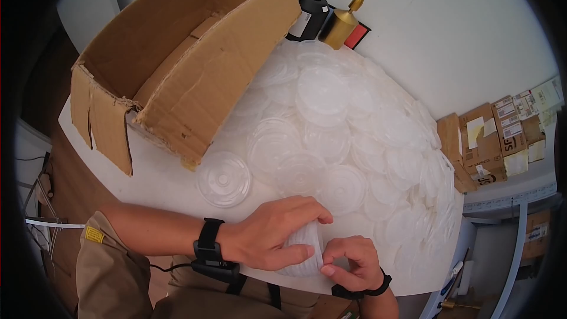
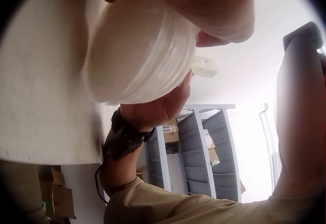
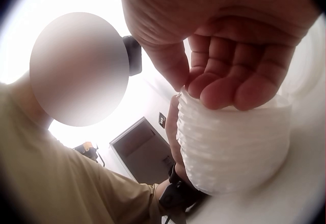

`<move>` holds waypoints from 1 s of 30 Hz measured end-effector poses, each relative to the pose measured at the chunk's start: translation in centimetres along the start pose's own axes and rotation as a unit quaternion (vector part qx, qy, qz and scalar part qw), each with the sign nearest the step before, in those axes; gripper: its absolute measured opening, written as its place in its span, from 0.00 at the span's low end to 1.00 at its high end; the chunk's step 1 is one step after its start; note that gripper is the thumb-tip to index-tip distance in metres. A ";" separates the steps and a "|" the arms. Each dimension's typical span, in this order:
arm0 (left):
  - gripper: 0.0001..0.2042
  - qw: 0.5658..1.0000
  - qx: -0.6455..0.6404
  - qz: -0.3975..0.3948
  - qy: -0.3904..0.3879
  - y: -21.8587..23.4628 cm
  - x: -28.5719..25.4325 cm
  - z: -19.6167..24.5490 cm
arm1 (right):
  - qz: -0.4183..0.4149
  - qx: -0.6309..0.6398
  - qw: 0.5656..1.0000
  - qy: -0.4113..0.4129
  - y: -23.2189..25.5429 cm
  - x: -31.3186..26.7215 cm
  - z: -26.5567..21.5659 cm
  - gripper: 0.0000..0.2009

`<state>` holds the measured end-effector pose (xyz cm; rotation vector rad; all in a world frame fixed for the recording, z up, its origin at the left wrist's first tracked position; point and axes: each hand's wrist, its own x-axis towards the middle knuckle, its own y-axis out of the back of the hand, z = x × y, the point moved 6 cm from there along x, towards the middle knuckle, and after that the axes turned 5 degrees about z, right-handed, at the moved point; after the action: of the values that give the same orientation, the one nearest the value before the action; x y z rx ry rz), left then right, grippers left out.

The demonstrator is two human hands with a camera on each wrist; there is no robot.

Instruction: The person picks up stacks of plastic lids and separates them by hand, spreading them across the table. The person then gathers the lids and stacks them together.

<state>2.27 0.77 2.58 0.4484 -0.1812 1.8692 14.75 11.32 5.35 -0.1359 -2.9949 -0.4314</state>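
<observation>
A stack of translucent plastic lids (image 1: 306, 236) stands on edge near the front of the white table. My left hand (image 1: 266, 231) grips it from the left, thumb on the near side and fingers over the top. At the stack's right end, my right hand (image 1: 355, 261) pinches the rim of the end lid between thumb and curled fingers. The right wrist view shows the ridged rims of the stacked lids (image 3: 229, 147) right below those fingertips. One loose round lid (image 1: 224, 179) lies flat beyond the left hand.
A large heap of similar lids (image 1: 378, 142) spreads over the table's middle and right. An open cardboard box (image 1: 201, 100) stands at the back left. Behind the heap are a black device (image 1: 313, 15) and a brass-coloured canister (image 1: 338, 28). Taped cartons (image 1: 487, 142) stand at right.
</observation>
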 end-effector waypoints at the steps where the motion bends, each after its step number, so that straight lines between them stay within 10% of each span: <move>1: 0.21 1.000 0.000 0.000 0.000 0.1 0.0 0.0 | 0.000 -0.002 1.000 0.000 0.0 0.0 0.0 0.04; 15: 0.27 0.998 0.051 -0.034 0.010 -0.4 -0.2 0.5 | 0.029 -0.052 0.998 0.025 -0.1 -0.2 0.2 0.06; 30: 0.34 0.999 0.032 0.011 0.034 0.3 0.0 0.5 | 0.369 -0.112 0.918 -0.089 5.4 -2.6 0.4 0.03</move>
<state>2.04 0.49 3.02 0.4269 -0.0816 1.9138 17.84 16.39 6.17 -1.3239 -2.7428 -0.6764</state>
